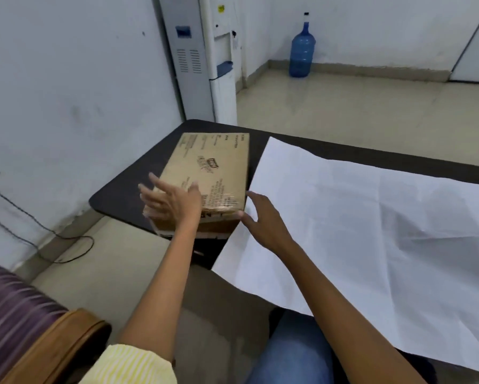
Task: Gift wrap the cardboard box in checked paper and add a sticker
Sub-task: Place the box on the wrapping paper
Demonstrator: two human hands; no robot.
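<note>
The cardboard box (213, 167) lies flat on the left end of the dark table (116, 200), printed side up. Its near end sticks out a bit past the table edge.

The L hand (171, 203) is at the box's near-left corner. Fingers are straight & spread wide, not curled round anything, so the hand is loose & holds nothing. The palm looks like it lies on the box top, but can't tell for sure if it touches.

The R hand (263, 220) is at the box's near-right corner, over the left edge of the paper (357, 217). Its fingers are spread & loose too, no hold on anything. The thumb tip is right at the box corner, maybe touching.

So the box sits btw the two hands, w/ one hand on each near corner.

The paper is a big sheet spread flat on the table, just to the right of the box. It shows a white face w/ fold lines, & its near edge hangs over the person's lap.

Farther back, a blue water jug (302, 51) stands on the floor by the wall. A striped chair (24, 322) is at the bottom left.
</note>
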